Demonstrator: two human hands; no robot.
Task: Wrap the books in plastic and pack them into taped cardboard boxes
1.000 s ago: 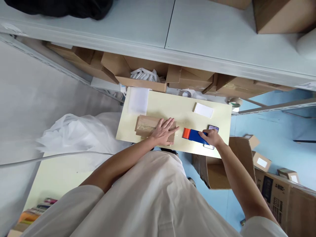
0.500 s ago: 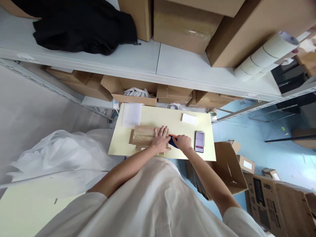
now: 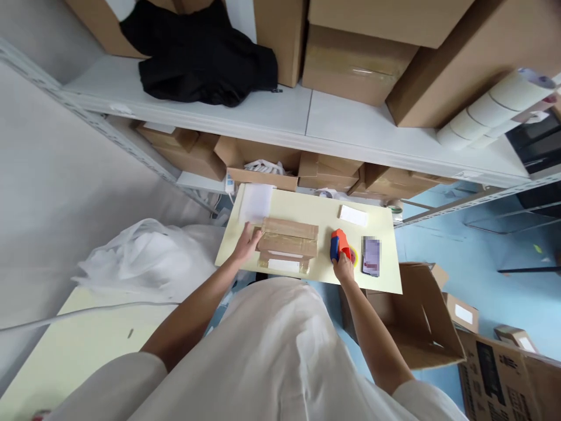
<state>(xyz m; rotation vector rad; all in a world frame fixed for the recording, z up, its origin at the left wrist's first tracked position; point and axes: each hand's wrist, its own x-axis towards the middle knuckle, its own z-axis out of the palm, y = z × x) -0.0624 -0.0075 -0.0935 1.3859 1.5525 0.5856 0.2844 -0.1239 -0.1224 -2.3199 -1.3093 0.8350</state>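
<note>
A small cardboard box point(image 3: 289, 237) with shiny tape along it lies near the front of the pale yellow table point(image 3: 324, 204). At its left end my left hand point(image 3: 246, 243) grips the edge between thumb and fingers. In front of the box, at the table's near edge, is another taped brown box with a white label point(image 3: 283, 265). My right hand point(image 3: 344, 269) is closed around an orange and blue tape dispenser point(image 3: 338, 242), apart from the box on its right. A yellow-rimmed tape roll shows at the dispenser's right side.
Right of the dispenser lies a phone point(image 3: 371, 256); behind it is a white slip-like item point(image 3: 353, 215). Translucent sheets point(image 3: 256, 202) lie at the table's back left. A shelf point(image 3: 350, 131) with cartons spans the back. An open carton point(image 3: 421, 316) stands at right.
My right hand has drawn the tape dispenser away from the box, to the right. My left hand has moved off the box's right part to its left end. The view has shifted.
</note>
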